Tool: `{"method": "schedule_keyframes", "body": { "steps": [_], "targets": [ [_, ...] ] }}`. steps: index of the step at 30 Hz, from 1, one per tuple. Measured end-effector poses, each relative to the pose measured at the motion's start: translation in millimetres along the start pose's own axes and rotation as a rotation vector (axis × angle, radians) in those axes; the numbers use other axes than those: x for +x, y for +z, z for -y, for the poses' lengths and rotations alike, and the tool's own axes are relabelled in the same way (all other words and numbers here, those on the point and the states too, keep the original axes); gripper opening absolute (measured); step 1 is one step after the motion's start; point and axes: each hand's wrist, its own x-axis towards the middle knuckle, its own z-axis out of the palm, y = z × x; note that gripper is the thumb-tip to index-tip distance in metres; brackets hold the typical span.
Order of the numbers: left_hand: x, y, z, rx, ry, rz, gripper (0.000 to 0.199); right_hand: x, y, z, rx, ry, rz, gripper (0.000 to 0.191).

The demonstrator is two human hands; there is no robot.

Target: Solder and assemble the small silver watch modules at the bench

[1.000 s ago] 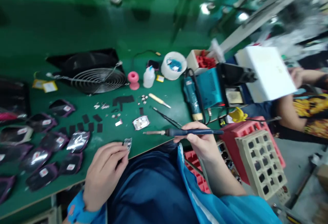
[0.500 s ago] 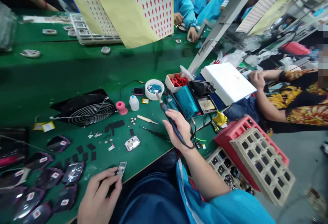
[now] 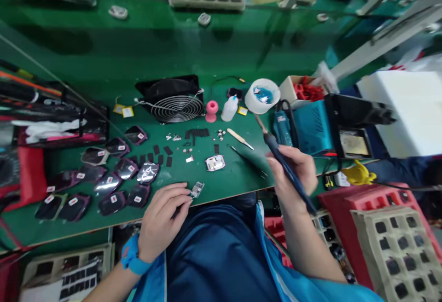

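Observation:
My right hand (image 3: pixel 293 173) is wrapped round a soldering iron (image 3: pixel 281 154), its tip pointing up and left near the white round tub (image 3: pixel 258 101). Between the fingertips of my left hand (image 3: pixel 169 214) is a small silvery electronic part (image 3: pixel 197 189), held over the front edge of the green bench. Just beyond it lies an open watch-like case (image 3: pixel 215 162) with a white inside. Dark tweezers (image 3: pixel 248 161) and a pale-handled pointed tool (image 3: pixel 240 138) rest to its right. Small black pads (image 3: pixel 156 150) and tiny parts are scattered behind my left hand.
Dark watch faces with red-marked labels (image 3: pixel 108 181) cover the bench's left. At the back stand a fan (image 3: pixel 176 107), a pink spool (image 3: pixel 211 111) and a white bottle (image 3: pixel 229 108). The blue soldering station (image 3: pixel 313 127) is on the right, above red and beige trays (image 3: pixel 397 242).
The view has swung left and downward, so the scene sits farther right and higher. Both hands keep their holds; the iron's tip now appears just below the tub's rim.

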Motion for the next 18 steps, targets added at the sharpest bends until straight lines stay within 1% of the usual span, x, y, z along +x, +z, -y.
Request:
{"method": "schedule_keyframes", "body": {
  "steps": [1,2,3,5,7,9,12,18],
  "targets": [
    [-0.6,1.5,0.0,-0.002,0.009,-0.011,0.017,-7.9,-5.3,7.9,0.089,0.085,0.001,0.031],
    [-1.2,3.1,0.2,0.002,0.018,-0.014,0.018,-15.4,-10.5,15.1,0.163,0.161,0.047,0.03],
    [-1.9,4.7,0.7,0.011,0.026,-0.017,0.019,-22.3,-15.4,21.2,0.232,0.197,0.11,0.028],
    [-2.9,8.0,1.8,0.038,0.043,-0.021,0.018,-33.7,-22.5,29.3,0.322,0.23,0.27,0.025],
    [-3.1,10.5,2.6,0.064,0.06,-0.032,0.018,-41.8,-25.4,33.0,0.349,0.242,0.418,0.02],
    [-2.2,11.6,2.9,0.084,0.085,-0.037,0.02,-47.2,-24.8,34.3,0.338,0.287,0.5,0.018],
    [0.0,11.1,2.6,0.103,0.121,-0.008,0.02,-51.6,-21.5,34.8,0.336,0.333,0.528,0.021],
    [-0.6,11.1,2.1,0.109,0.132,0.008,0.02,-49.6,-16.0,36.1,0.316,0.256,0.566,0.023]
  ]
}}
